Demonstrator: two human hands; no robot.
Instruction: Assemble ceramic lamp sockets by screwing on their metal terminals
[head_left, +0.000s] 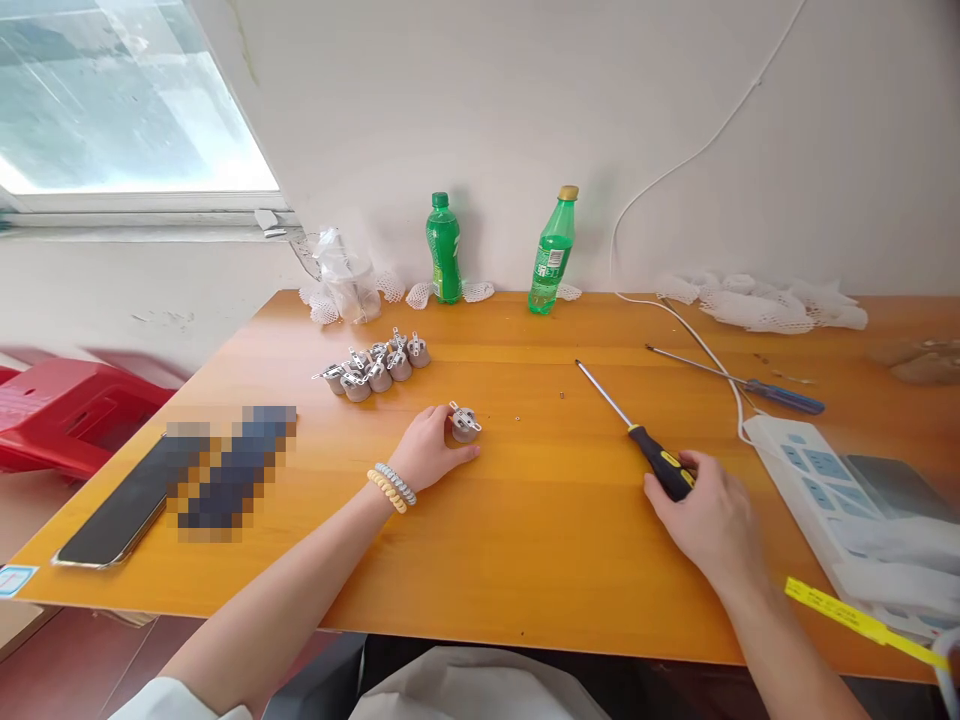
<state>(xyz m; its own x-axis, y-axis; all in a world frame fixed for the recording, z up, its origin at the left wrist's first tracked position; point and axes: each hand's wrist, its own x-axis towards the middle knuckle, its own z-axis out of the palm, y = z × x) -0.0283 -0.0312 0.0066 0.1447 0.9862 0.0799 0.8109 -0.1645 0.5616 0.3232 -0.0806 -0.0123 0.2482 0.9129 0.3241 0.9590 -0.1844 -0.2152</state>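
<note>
On the wooden table (525,560), my left hand (431,450) has its fingers and thumb around a small grey cylindrical part with metal tabs on top (466,424). The part stands upright on the tabletop. To the right, my right hand (709,520) is closed on the black and yellow handle of a screwdriver (664,465), whose shaft points away to the upper left. Several more grey cylindrical parts with metal tabs (379,372) stand in a cluster beyond my left hand. A tiny screw (562,395) and a small light speck (517,418) lie between the hands.
A blue-handled screwdriver (784,395) lies at the right near a white power strip (795,490) and its cable. Two green bottles (445,250) stand by the wall, with white foam netting (780,303) around. A black phone (120,510) lies left; a red stool (90,415) stands beyond.
</note>
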